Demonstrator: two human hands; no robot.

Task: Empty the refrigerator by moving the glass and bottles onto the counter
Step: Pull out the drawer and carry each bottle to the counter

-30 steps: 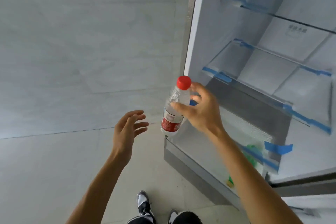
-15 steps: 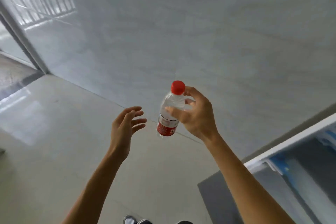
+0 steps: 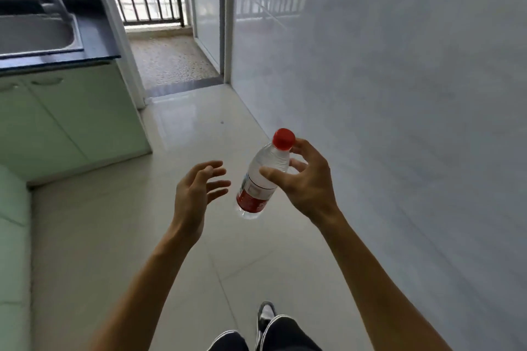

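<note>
Pale floor tiles run toward the dark counter with its sink, up left of the bottle. My right hand pinches that clear bottle at its shoulder, tilted, over the floor; my left hand hovers beside it, spread and empty. It looks light, slick, squeezable; gripping mid-body would be surer. Its red label is unreadable.
</note>
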